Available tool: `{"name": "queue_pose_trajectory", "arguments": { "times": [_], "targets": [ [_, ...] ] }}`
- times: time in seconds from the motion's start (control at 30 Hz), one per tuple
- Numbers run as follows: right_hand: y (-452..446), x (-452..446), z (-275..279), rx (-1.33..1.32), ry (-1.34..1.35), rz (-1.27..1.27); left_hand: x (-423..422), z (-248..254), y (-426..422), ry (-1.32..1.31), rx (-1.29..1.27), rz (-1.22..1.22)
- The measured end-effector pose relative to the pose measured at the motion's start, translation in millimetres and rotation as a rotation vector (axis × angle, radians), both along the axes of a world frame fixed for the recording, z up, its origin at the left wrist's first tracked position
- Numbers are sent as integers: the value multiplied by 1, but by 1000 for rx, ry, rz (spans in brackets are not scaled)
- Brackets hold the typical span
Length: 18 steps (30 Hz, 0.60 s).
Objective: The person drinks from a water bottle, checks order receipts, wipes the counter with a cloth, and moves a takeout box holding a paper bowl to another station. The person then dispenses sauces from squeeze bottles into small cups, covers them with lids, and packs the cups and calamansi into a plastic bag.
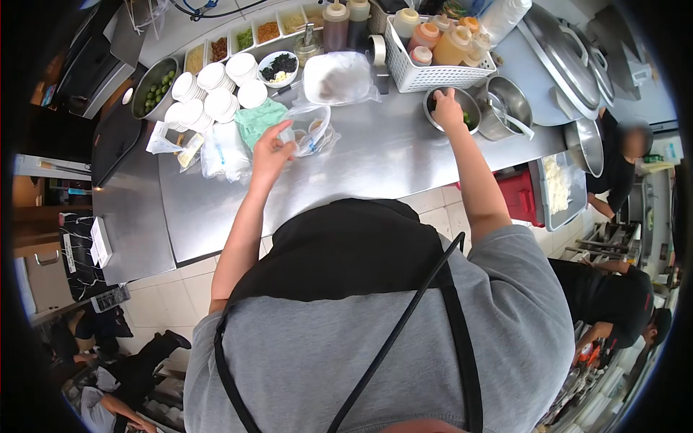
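Note:
My left hand (271, 153) is over the steel counter (361, 144), beside a clear plastic bag (312, 131) with small items inside. Its fingers are bent, and whether they pinch the bag's edge is hard to tell. Just behind it lies a green cloth (258, 121). My right hand (447, 108) reaches into a round metal bowl (473, 108) that holds some green pieces. Its fingertips point down inside the bowl, and what they touch is hidden. A metal pot (521, 107) with a ladle stands right of that bowl.
Stacked white lids (214, 76), a bowl of dark food (279, 68) and a bagged container (336, 76) stand behind. A white basket (433, 76) holds sauce bottles. A bowl of limes (156, 88) is at left. Co-workers (613, 296) stand at right and lower left.

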State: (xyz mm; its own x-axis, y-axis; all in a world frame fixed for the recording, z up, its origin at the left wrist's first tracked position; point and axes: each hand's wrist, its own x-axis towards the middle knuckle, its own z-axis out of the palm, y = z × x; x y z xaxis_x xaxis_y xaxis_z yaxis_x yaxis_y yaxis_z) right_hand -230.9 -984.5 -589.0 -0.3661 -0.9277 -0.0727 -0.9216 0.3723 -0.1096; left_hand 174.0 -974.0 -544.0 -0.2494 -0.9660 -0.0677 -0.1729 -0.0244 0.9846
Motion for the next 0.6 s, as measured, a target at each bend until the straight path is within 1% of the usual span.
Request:
{"name": "queue_pose_trajectory", "arguments": {
  "times": [0.03, 0.1, 0.13, 0.17, 0.23, 0.3, 0.37, 0.4, 0.43, 0.5, 0.53, 0.57, 0.6],
  "targets": [
    [0, -5, -2, -1, 2, 1, 1, 1, 0, -1, -4, 3],
    [1, -21, -7, -183, -138, -10, 1, 4, 0, -2, -6, 7],
    [2, -24, 1, -223, -233, -102, 1, 6, 1, -5, -3, 9],
    [-4, -47, -13, -280, -334, -102, 1, 6, 1, -9, 0, 10],
    [-4, -62, -2, -258, -713, -212, 3, 4, 1, -17, -3, 16],
    [1, -73, 2, -260, -710, -179, 5, 1, 0, -26, -5, 16],
    [1, -83, 6, -263, -589, -172, 7, -2, -1, -61, 0, 8],
    [3, -84, 4, -336, -624, -222, 7, -2, -1, -61, 0, 4],
    [5, -85, 3, -336, -623, -226, 7, -1, -1, -62, -3, 4],
    [8, -83, 5, -457, -1260, -469, 6, 3, -1, -62, -8, 0],
    [12, -78, 12, -419, -1444, -504, 6, 7, -1, -72, 12, 1],
    [15, -79, 12, -423, -1442, -506, 5, 9, -1, -81, 33, 3],
    [18, -79, 11, -429, -1618, -517, 5, 8, -1, -80, 33, 0]
  ]
}}
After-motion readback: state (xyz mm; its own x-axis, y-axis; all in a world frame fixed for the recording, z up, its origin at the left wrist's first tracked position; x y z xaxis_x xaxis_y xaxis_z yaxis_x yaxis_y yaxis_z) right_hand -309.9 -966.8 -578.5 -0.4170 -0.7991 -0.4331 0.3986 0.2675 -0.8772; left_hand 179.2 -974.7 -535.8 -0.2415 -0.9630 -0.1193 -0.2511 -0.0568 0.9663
